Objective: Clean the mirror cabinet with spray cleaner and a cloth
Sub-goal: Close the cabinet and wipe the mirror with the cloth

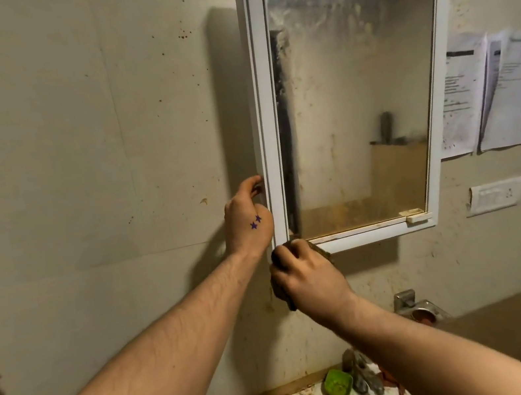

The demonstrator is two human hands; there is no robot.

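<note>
We can read no words anywhere. Right of the mirror cabinet (352,94) we see two printed papers (491,90) stuck on the wall, carrying dark headings and lines of print, all too blurred for us to make out a letter. At the cabinet's lower left edge, we find two small purple stars (255,222) drawn on the back of the left hand (247,220); they are the only clear marks we can tell.
</note>
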